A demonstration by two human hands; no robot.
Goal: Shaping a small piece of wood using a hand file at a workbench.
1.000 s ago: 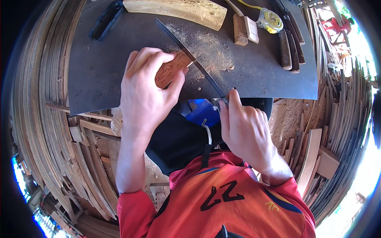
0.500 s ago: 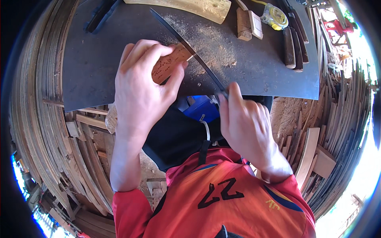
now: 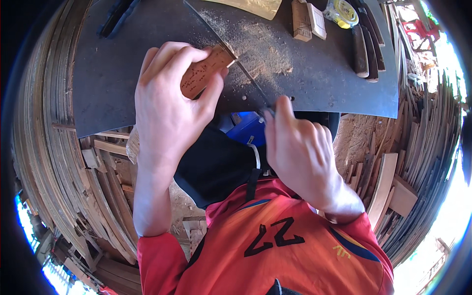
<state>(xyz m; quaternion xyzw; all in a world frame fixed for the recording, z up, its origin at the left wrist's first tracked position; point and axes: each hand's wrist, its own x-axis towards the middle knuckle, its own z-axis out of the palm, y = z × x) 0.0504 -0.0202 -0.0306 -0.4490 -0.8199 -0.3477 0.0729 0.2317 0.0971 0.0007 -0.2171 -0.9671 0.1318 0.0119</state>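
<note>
Dark worktop w/ sawdust, stacked wood strips around. Left hand fingers clamped over wooden block, block at 1 o'clock of palm. Right hand fist closed on saw, blade touching block's end.

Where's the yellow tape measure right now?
In the head view, the yellow tape measure lies at the far right of the dark bench top, between the small wooden blocks and the dark-handled tools.
</note>
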